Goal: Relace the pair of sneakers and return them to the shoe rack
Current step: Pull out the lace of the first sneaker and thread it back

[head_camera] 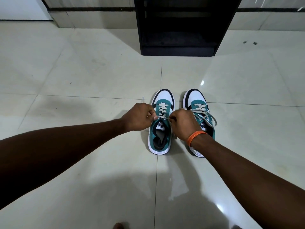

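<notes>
Two teal, white and black sneakers stand side by side on the tiled floor, toes pointing away from me. The left sneaker (160, 129) has its white lace (162, 109) crossed through the eyelets. My left hand (140, 118) pinches one end of that lace at the shoe's left side. My right hand (183, 123), with an orange band at the wrist, pinches the other end at the right side. A short stretch of lace runs taut between them. The right sneaker (198, 103) is partly hidden by my right hand; its lace hangs in a loose loop.
A black shoe rack (179, 50) with open shelves stands against the wall straight ahead, beyond the sneakers. Glossy pale floor tiles (82, 71) lie all around. My toes show at the bottom edge.
</notes>
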